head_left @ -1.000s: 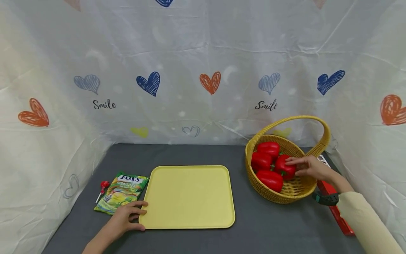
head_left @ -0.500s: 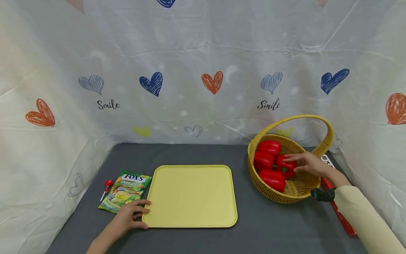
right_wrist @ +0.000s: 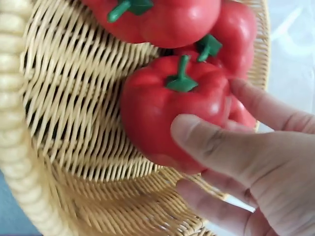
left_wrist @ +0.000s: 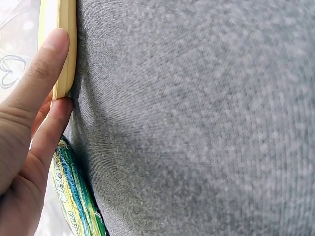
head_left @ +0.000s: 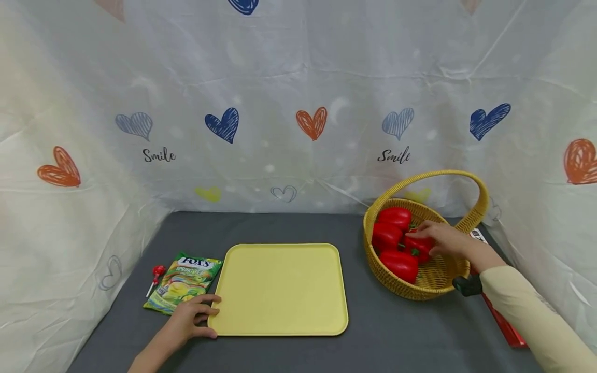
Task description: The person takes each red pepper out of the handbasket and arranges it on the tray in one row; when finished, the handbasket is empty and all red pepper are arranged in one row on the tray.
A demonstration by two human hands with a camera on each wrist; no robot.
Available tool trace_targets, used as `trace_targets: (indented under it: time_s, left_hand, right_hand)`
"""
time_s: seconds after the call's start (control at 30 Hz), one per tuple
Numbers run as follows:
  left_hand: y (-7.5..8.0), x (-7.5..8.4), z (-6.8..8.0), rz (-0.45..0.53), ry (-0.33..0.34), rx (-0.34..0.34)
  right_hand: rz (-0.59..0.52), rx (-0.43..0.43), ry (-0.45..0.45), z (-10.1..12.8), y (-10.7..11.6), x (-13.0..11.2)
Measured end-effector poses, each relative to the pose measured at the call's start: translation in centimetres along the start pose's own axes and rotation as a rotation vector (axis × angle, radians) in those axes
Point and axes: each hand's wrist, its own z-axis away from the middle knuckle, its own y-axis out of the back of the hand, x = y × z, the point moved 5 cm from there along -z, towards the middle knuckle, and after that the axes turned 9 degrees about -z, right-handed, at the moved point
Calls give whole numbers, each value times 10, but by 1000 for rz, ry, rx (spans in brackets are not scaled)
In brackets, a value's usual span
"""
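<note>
So we've got a dark grey cloth tabletop boxed in on three sides by a white sheet printed with blue and orange hearts and the word "Smile". A yellow tray lies flat in the middle. Just left of it lies a green Fox's candy bag, with a red lollipop beside that. Off to the right sits a woven yellow basket with a hoop handle, holding four red bell peppers. A red flat thing pokes out along the right edge behind the sleeve; we can't tell what it is.

Our left hand lies flat on the table at the tray's near left corner, thumb and a fingertip pressed against the rim, fingers relaxed rather than wrapped round it. Our right hand reaches into the basket from the right, and the wrist view shows thumb and fingers curling round one red bell pepper, stem up, lying against the basket wall and touching the peppers next to it.

Compared with a second ago, the right hand has slid a bit deeper into the basket and closed more over that pepper. The left hand, tray and candy bag look the same as before.
</note>
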Motion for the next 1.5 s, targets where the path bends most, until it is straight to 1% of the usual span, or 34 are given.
trace_targets:
  time_s: [0.07,0.13,0.23,0.37,0.53,0.6,0.67,0.77,0.83,0.9,0.97,1.03,1.17,1.23,1.33,1.5]
  left_hand:
    - [-1,1,1,10,-13,11]
    - [-1,2,2,26,-11,14]
    - [-1,2,2,46,9,3]
    - [2,2,2,36,19,-5]
    - [2,1,3,29,22,-10]
    - [1,0,2,35,21,-15]
    - [1,0,2,36,10,-24]
    - [0,-1,2,58,9,-72]
    - [1,-2,2,65,23,-119]
    - [1,-4,0,62,43,-164]
    - [2,-6,-2,46,59,-190]
    - [2,-6,-5,55,74,-207]
    - [1,-7,-8,141,98,-206]
    - [1,-7,-7,174,106,-199]
    - [0,-8,-7,175,109,-189]
    - [-2,-9,-6,161,108,-181]
  right_hand:
    - [56,-20,-13,-1,-1,-1]
    - [66,-24,-22,-1,-2,-1]
    - [6,-3,-39,2,-3,1]
    - [-87,17,-60,5,-4,3]
    - [-94,-4,-44,6,-6,2]
    - [-131,3,-45,9,-6,2]
    - [-184,41,-62,13,-6,3]
    - [-293,103,-88,19,-7,6]
    - [-346,136,-107,22,-8,9]
    - [-415,143,-125,24,-9,11]
    - [-480,150,-143,25,-11,13]
    - [-529,156,-179,27,-12,16]
    - [-608,178,-271,32,-14,22]
    - [-623,190,-324,36,-15,25]
    - [-671,209,-357,40,-18,29]
    - [-725,251,-375,45,-20,35]
